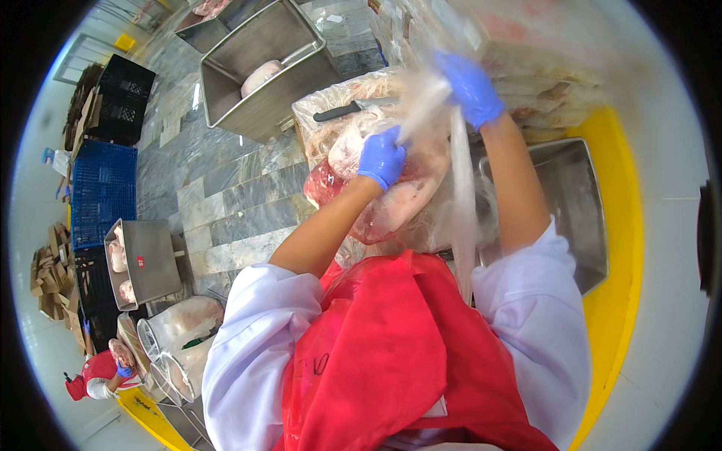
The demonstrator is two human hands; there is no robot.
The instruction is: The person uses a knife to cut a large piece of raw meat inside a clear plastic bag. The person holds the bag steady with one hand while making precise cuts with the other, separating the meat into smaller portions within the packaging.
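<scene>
A strip of clear plastic film [426, 101] stretches, blurred by motion, between my two blue-gloved hands. My left hand [383, 158] is closed on its lower end, just over the raw meat. Higher and to the right, my right hand [470, 86] grips the film too, and a long tail of plastic [462, 188] hangs down from there. Large cuts of raw meat [406, 203], pale fat with red flesh, lie heaped beneath my left hand on a plastic-lined surface. Beyond that hand, a black-handled knife [337, 112] rests on top of the heap.
Plastic-wrapped meat [541, 71] is stacked at the far right. An empty-looking steel tub [594, 218] stands at my right beside a yellow edge [628, 225]. Ahead left is a steel bin [263, 113] holding meat; crates [105, 192] line the left wall. Another person [101, 368] handles meat at lower left.
</scene>
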